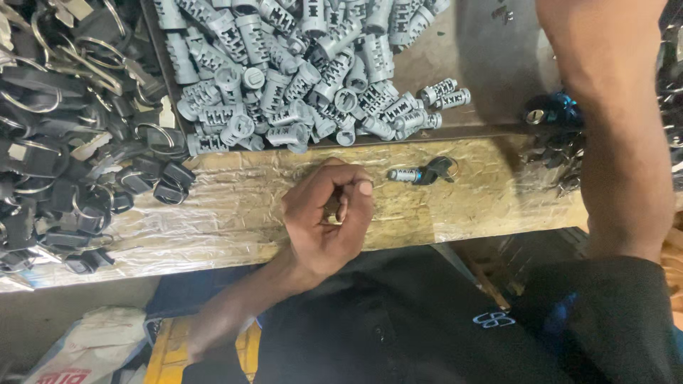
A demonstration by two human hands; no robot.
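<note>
— Where does the lock cylinder with the key point(420, 173) lie from the left hand point(329, 213)?

— Just beside it, to the hand's right and a touch farther from the body, on the plastic-wrapped tabletop point(235, 206). Its long axis runs nearly side to side: the metal barrel points toward the left hand, the black key head away from it.

— Which hand is nearer?

— The left, plainly. The right forearm point(612, 128) stretches away past the cylinder to the upper edge, and the right hand itself is out of view.

— How does the left hand stand?

— Curled almost into a fist, knuckles up, resting on the tabletop. The thumb presses against the bent forefinger, and something small and metallic seems pinched between them; what exactly it is I cannot tell.

— And around it?

— Beyond the hand, a tray point(491, 64) heaped with grey lock cylinders point(284, 78). To the left, a pile of black-headed keys on rings point(64, 142). More dark keys point(562, 135) lie near the right forearm.
</note>
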